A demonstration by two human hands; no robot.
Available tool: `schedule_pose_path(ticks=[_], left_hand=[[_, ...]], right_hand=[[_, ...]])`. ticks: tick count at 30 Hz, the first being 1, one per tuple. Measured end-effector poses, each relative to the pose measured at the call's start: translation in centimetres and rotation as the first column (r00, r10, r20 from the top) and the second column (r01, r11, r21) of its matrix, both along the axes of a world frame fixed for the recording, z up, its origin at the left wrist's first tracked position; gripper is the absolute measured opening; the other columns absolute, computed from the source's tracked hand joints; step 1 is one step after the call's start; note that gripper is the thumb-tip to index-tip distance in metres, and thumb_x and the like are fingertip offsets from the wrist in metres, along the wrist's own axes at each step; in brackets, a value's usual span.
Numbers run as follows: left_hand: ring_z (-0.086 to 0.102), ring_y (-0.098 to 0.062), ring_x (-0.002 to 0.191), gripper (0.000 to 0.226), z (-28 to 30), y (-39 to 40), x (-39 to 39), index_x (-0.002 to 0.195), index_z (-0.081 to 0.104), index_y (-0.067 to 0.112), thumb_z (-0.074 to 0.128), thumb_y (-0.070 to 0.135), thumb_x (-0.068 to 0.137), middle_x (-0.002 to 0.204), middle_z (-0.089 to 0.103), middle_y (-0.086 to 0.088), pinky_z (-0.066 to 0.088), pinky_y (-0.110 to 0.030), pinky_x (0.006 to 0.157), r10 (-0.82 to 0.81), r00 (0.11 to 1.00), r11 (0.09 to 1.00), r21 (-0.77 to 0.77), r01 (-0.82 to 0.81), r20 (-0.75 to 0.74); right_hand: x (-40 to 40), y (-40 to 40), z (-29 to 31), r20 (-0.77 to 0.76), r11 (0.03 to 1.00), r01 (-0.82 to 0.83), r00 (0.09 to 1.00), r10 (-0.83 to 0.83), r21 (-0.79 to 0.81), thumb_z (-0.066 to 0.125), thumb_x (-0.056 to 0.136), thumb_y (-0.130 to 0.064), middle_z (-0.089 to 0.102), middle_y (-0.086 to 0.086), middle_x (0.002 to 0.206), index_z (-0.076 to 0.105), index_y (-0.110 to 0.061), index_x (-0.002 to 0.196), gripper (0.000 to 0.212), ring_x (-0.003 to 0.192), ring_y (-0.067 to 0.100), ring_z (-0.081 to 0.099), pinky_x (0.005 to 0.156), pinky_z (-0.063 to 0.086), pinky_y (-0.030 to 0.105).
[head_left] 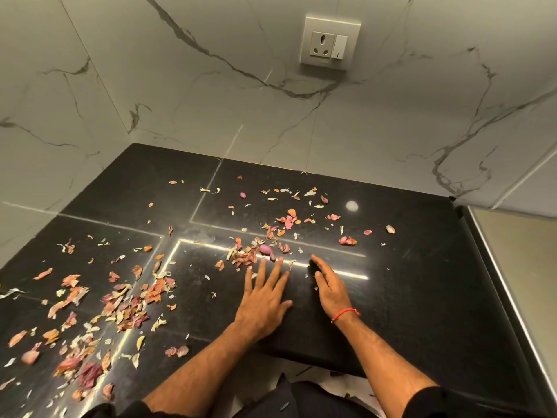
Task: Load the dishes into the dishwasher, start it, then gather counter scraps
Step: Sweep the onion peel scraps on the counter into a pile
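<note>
Two bare hands lie on the glossy black stone surface [407, 297], close to its near edge. The left hand [265, 294] is flat, palm down, fingers straight and spread, its fingertips [262, 262] touching the near fringe of a small cluster of peels; it grasps nothing. The right hand [330, 286], just beside it with a thin red thread bracelet [345, 314] at the wrist, stands on its edge with the fingers straight and together, tips resting on the stone; it too is released and holds nothing. Dark sleeves show at the bottom of the view.

Dry pink, orange and whitish onion and garlic peel scraps [120, 300] are scattered over most of the surface. Their thickest spread lies toward the near left corner and along the left edge. A smaller cluster [250, 256] sits just beyond the left fingertips, with a small purple peeled clove or bulb [265, 249] in it. Thinner bits [291, 218] trail on toward the far edge, and a few single pieces lie off to the right of them.

Beyond the far edge rises a white marble-patterned tiled wall [180, 101], carrying a white socket plate with a switch [330, 42]. A steel-coloured strip [497, 282] runs along the right edge.
</note>
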State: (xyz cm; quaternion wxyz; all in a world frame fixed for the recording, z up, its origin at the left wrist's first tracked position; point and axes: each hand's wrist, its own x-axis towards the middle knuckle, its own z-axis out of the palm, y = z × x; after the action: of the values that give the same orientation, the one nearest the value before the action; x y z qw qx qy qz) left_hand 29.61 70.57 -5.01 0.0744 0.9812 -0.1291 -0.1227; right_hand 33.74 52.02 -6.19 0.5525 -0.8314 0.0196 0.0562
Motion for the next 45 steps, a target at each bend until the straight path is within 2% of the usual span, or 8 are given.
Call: schedule_pose_path(ticks=[9, 14, 17, 24, 30, 36, 41, 45], left_hand=[[-0.019, -0.023, 0.151, 0.077, -2.4, -5.0, -1.6, 0.161, 0.004, 0.019, 0.009, 0.066, 0.100, 0.168, -0.005, 0.003, 0.002, -0.057, 0.123, -0.360, 0.932, 0.932, -0.039, 0.361, 0.039], [-0.031, -0.035, 0.147, 0.088, -1.3, -1.2, 0.1, 0.156, -0.012, 0.020, 0.003, 0.077, 0.092, 0.164, -0.024, -0.007, -0.023, -0.066, 0.112, 0.139, 0.985, 0.975, 0.160, -0.154, 0.101], [-0.025, -0.040, 0.149, 0.088, -0.8, 2.4, 0.2, 0.158, 0.002, 0.015, 0.017, 0.073, 0.093, 0.167, -0.013, -0.009, -0.012, -0.066, 0.117, 0.304, 0.929, 0.937, 0.111, -0.332, 0.211], [0.006, -0.033, 0.155, 0.065, -2.7, 3.6, -5.0, 0.155, 0.035, 0.026, 0.024, 0.062, 0.103, 0.168, 0.013, 0.005, 0.016, -0.055, 0.117, -0.317, 0.918, 0.948, 0.096, 0.303, 0.236], [-0.015, -0.036, 0.153, 0.072, -1.5, 4.9, -3.9, 0.158, 0.014, 0.029, 0.015, 0.069, 0.099, 0.169, -0.005, 0.000, -0.006, -0.060, 0.120, 0.185, 0.960, 0.976, 0.074, -0.204, 0.209], [0.007, -0.032, 0.155, 0.068, -2.6, 4.8, -4.1, 0.160, 0.019, 0.028, 0.018, 0.064, 0.103, 0.169, 0.010, 0.004, 0.008, -0.052, 0.119, -0.315, 0.935, 0.948, 0.102, 0.301, 0.166], [-0.022, -0.031, 0.151, 0.078, -1.9, 8.5, -1.6, 0.158, -0.001, 0.027, 0.008, 0.073, 0.097, 0.166, -0.010, 0.003, -0.022, -0.059, 0.116, 0.325, 0.934, 0.939, 0.069, -0.338, 0.152], [-0.032, -0.029, 0.148, 0.078, 0.1, 8.0, 0.2, 0.157, -0.010, 0.029, -0.002, 0.075, 0.094, 0.164, -0.024, 0.003, -0.022, -0.054, 0.117, 0.226, 0.961, 0.972, 0.025, -0.233, 0.158]], right_hand=[[0.4, -0.7, 0.0, -0.101, 0.870, 0.176, 0.984, -0.146, 0.461, 0.048, 0.101, -0.012, 0.063, 0.003, 0.131, 0.057, -0.012, 0.130, 0.031, 0.120, 0.008, 0.059, 0.097, 0.046, 0.015], [0.4, -0.8, -0.2, -0.090, 0.900, 0.157, 0.987, -0.131, 0.407, 0.047, 0.102, -0.011, 0.065, 0.003, 0.128, 0.055, -0.007, 0.133, 0.032, 0.120, 0.007, 0.059, 0.101, 0.045, 0.018], [0.1, -0.8, -0.2, -0.079, 0.923, 0.123, 0.992, -0.101, 0.364, 0.048, 0.102, -0.014, 0.068, -0.004, 0.124, 0.058, -0.012, 0.131, 0.031, 0.120, 0.005, 0.058, 0.106, 0.042, 0.023], [0.2, -0.5, -0.2, -0.067, 0.931, 0.095, 0.995, -0.077, 0.353, 0.045, 0.102, -0.009, 0.067, -0.001, 0.124, 0.060, -0.016, 0.127, 0.029, 0.118, 0.004, 0.060, 0.104, 0.043, 0.020], [0.0, -0.5, -0.3, -0.072, 0.953, 0.072, 0.996, -0.053, 0.294, 0.044, 0.103, -0.012, 0.066, -0.008, 0.125, 0.059, -0.020, 0.128, 0.031, 0.120, 0.002, 0.057, 0.108, 0.040, 0.026], [-0.1, -0.6, 0.0, -0.068, 0.959, 0.050, 0.997, -0.032, 0.279, 0.044, 0.103, -0.013, 0.067, -0.009, 0.124, 0.060, -0.026, 0.125, 0.030, 0.121, 0.003, 0.057, 0.108, 0.040, 0.029], [-0.3, -0.8, 0.5, -0.087, 0.960, 0.046, 0.996, -0.023, 0.275, 0.043, 0.103, -0.014, 0.065, -0.012, 0.125, 0.059, -0.027, 0.126, 0.031, 0.120, -0.001, 0.056, 0.107, 0.040, 0.024], [-0.3, -0.7, 0.5, -0.076, 0.967, 0.047, 0.997, -0.029, 0.249, 0.044, 0.103, -0.014, 0.065, -0.012, 0.125, 0.060, -0.028, 0.125, 0.031, 0.119, -0.003, 0.055, 0.105, 0.040, 0.022]])
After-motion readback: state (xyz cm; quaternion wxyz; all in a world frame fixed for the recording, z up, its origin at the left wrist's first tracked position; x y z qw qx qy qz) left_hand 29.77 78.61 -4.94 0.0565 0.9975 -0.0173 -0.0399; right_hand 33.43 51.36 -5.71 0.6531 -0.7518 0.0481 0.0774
